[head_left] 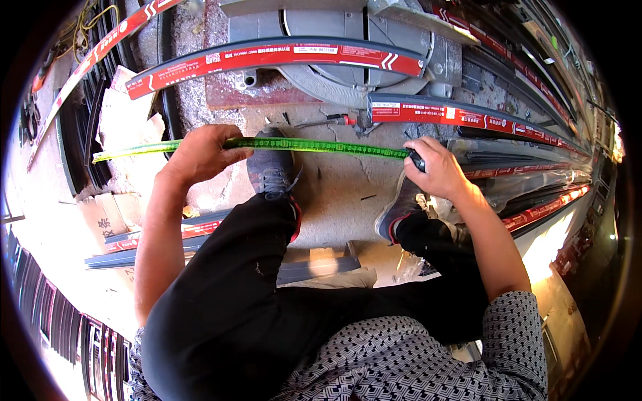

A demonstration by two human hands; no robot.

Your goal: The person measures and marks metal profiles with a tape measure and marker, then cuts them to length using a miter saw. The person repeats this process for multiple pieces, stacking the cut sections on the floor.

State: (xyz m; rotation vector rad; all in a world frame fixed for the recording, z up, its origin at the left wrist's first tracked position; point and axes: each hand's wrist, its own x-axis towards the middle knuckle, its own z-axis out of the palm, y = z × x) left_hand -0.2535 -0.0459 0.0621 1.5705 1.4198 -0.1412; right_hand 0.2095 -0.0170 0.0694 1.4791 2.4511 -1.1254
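Note:
A green tape measure (pixel 321 145) is drawn out between my hands, its blade running nearly level above my shoes. My left hand (pixel 204 154) is closed around the blade, and the blade's free end sticks out past it to the left. In my right hand (pixel 433 167) sits the dark case of the tape, mostly covered by my fingers. Just beyond the blade lies a dark profile strip with red film (pixel 281 57), resting across the grey saw base (pixel 321 77). Another red-filmed strip (pixel 468 117) lies to the right of it.
More red-filmed profiles (pixel 545 208) are stacked at the right. Dark profiles (pixel 83 134) and cardboard (pixel 110 214) lie at the left. My shoes (pixel 271 167) rest on the concrete floor, near a small tool with a red tip (pixel 349 120). Short profile pieces (pixel 317 269) lie between my legs.

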